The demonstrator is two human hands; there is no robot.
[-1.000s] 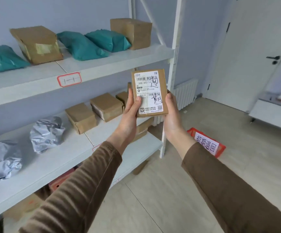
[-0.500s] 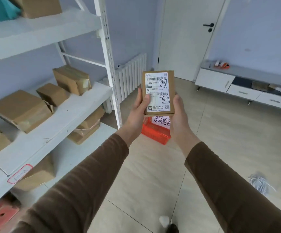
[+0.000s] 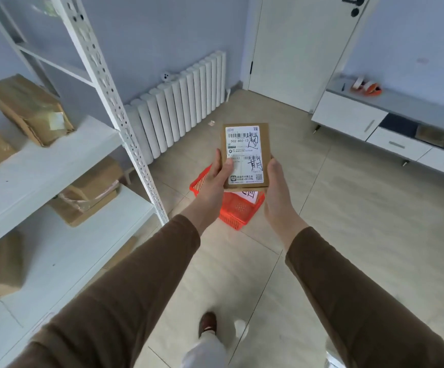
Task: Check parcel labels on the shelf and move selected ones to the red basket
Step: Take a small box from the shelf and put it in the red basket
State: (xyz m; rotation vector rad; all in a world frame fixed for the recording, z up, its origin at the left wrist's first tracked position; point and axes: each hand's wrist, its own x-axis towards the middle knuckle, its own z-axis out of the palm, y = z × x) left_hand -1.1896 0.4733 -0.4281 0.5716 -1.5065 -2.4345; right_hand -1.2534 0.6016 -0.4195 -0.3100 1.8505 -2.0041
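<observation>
The parcel (image 3: 246,156) is held upright, long axis running away from the person, its label (image 3: 244,156) facing the camera. The left hand (image 3: 214,181) grips its left edge, thumb on the label; the right hand (image 3: 275,189) grips its right edge, its fingers hidden behind. The red basket (image 3: 235,208) sits on the floor just beyond and below both hands.

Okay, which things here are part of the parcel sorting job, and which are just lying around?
Part of the job:
labelled parcel, held by left hand and right hand
red basket on the floor
shelf with brown parcels

Just lying about:
radiator
door
low cabinet
orange item on the cabinet
</observation>
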